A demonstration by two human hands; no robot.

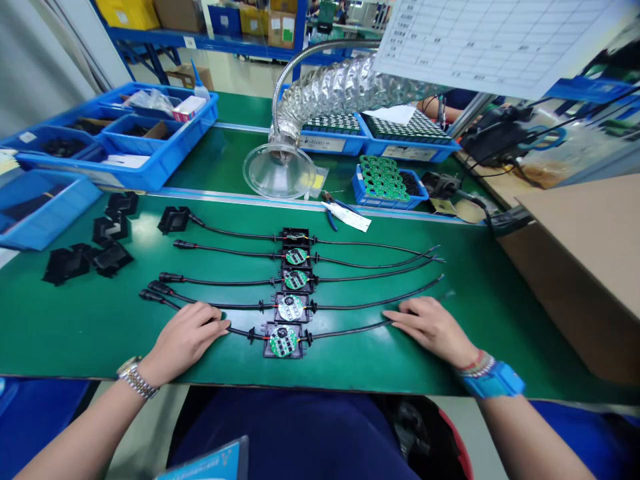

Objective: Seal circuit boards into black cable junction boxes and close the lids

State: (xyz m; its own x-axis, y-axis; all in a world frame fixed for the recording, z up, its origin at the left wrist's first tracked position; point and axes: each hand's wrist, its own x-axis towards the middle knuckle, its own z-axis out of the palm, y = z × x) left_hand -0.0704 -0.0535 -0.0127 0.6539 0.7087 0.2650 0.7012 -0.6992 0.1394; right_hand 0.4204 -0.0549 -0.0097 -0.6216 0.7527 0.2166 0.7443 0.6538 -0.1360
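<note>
Several black plastic housings lie in a column on the green bench, each with a cable out of either side. In the nearest housing sits a round green circuit board (283, 341). My left hand (193, 333) is closed over that unit's left cable (240, 331), which ends in a black connector (150, 295). On the other side, my right hand (430, 327) pinches the right cable (350, 330) between thumb and fingers. Just behind is another housing with a round board (291, 307). The farthest housing (296, 236) shows wires but no clear board face.
Loose black housing parts (113, 259) lie at left, near blue bins (165, 157). A clear extraction hood (279, 171) hangs over the back. Pliers (330, 217), a white tube (347, 217) and a basket of green boards (385, 180) are behind. A cardboard box (590, 267) stands right.
</note>
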